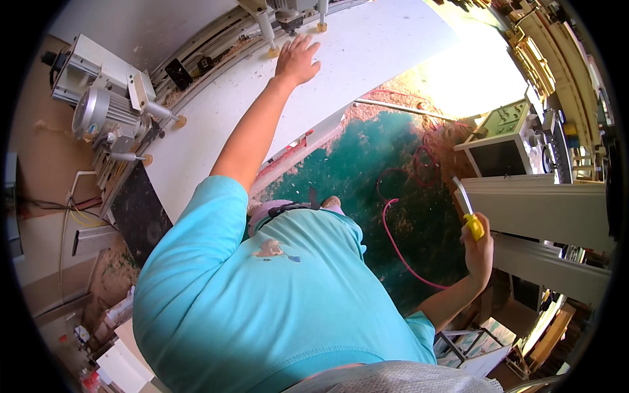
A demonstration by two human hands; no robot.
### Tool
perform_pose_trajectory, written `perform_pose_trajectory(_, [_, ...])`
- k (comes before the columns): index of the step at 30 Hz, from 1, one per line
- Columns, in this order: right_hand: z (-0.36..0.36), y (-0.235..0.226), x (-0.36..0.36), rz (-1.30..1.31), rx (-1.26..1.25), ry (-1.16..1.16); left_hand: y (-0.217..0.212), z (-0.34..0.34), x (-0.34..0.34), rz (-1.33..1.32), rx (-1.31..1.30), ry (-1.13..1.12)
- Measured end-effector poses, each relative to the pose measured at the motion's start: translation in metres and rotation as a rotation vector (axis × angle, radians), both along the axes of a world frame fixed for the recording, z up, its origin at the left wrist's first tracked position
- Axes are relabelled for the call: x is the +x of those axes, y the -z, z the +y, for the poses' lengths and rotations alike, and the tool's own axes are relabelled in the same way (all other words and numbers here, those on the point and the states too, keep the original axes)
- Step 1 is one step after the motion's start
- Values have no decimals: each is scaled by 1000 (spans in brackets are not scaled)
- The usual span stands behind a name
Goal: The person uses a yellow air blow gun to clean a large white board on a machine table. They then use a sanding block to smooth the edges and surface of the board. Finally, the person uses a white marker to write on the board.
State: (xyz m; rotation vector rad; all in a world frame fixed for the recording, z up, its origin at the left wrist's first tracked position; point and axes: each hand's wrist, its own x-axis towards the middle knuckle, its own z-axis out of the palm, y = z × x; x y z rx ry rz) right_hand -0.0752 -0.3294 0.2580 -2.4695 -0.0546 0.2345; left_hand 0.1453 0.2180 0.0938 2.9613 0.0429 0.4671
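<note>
My left hand (pixel 297 60) flat, fingers spread, pressing white board (pixel 341 78) near far edge beside machine clamps (pixel 272 49). Right hand (pixel 479 247) gripping yellow-handled tool (pixel 469 213), blade up, off board's right edge. Best keep palm steady, fingers away from clamps.

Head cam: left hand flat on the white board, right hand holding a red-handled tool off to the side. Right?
Not quite. The handle is yellow, not red. In the head view the right hand grips a yellow-handled tool with a thin metal blade pointing up, held off to the side above the green floor. The rest holds: the left hand lies flat on the white board.
</note>
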Motion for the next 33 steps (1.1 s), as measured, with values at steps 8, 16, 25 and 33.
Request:
perform_pose_trajectory(8, [-42,72,69,-99,-373,270,145,-55,-297,488,-796,-162])
perform_pose_trajectory(16, [113,163,179,65,141,-498,232,45,-498,-216,-1684,-1479])
perform_pose_trajectory(25, [350,143,151,519,-33,-938,237,137,-519,-1368,-1917,-1785])
perform_pose_trajectory(33, [532,163,21,596,-157,-1236,218,150,-492,-1957,-1722,-1806])
